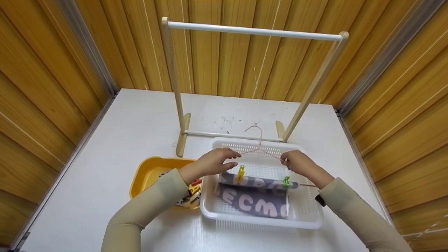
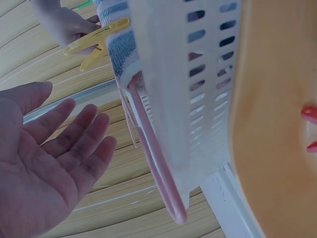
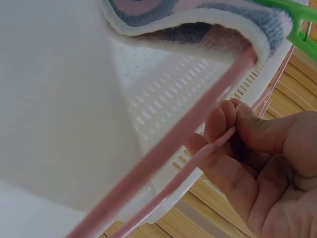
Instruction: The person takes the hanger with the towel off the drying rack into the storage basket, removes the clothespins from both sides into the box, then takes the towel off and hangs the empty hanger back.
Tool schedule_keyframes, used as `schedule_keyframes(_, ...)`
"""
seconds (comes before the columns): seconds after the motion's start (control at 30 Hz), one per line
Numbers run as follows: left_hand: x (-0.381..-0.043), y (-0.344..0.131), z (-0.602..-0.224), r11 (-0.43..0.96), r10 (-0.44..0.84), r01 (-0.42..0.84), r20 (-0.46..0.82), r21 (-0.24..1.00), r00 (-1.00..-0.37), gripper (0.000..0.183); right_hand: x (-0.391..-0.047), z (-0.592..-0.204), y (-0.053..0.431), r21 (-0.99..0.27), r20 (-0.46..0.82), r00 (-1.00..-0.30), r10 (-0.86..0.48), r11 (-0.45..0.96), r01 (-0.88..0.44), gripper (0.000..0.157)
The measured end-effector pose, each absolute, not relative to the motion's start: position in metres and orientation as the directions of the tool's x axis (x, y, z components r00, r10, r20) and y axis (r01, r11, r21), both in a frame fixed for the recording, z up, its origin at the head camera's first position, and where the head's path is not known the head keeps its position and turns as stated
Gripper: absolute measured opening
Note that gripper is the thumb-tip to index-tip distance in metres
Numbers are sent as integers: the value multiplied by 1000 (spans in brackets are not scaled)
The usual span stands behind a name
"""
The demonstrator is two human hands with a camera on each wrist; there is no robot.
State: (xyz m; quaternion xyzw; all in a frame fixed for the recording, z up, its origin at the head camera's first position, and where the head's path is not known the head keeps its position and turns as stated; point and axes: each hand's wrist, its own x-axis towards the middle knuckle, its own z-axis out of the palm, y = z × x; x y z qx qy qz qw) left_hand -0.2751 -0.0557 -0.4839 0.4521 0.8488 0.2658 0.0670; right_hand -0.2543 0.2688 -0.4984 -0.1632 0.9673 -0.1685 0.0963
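Observation:
A pink wire hanger (image 1: 260, 135) stands tilted over the white perforated basket (image 1: 269, 223), its hook pointing away from me. Over its lower bar hangs a grey-blue towel (image 1: 252, 200) with pale pink letters. A yellow clothespin (image 1: 240, 174) and a green clothespin (image 1: 286, 181) clip the towel along the fold. My right hand (image 1: 300, 164) pinches the hanger's right sloping arm between thumb and fingers, also plain in the right wrist view. Beside the left sloping arm is my left hand (image 1: 214, 161); the left wrist view shows its fingers (image 2: 74, 151) spread with nothing held.
A yellow-orange basin (image 1: 140, 178) with several clothespins (image 1: 194, 196) stands left of the basket, partly under my left forearm. Behind the basket rises a wooden rack with a white top bar (image 1: 252, 30) and a low crossbar. Wood-patterned walls enclose the white table (image 1: 115, 140).

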Motion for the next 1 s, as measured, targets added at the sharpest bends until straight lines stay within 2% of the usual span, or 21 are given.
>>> schedule_keyframes(0.5, -278, -55, -483, 476, 798, 702, 76, 530, -598, 34, -254, -493, 267, -295, -148, -916, -372, 901, -318, 10)
schedule_keyframes(0.8, -279, -62, -481, 470, 781, 682, 96, 560, -617, 34, -249, -485, 267, -307, -197, -924, -327, 916, -259, 23)
schedule_keyframes(1.0, -278, -69, -479, 459, 772, 688, 132, 562, -622, 33, -241, -473, 266, -322, -168, -939, -301, 917, -237, 29)
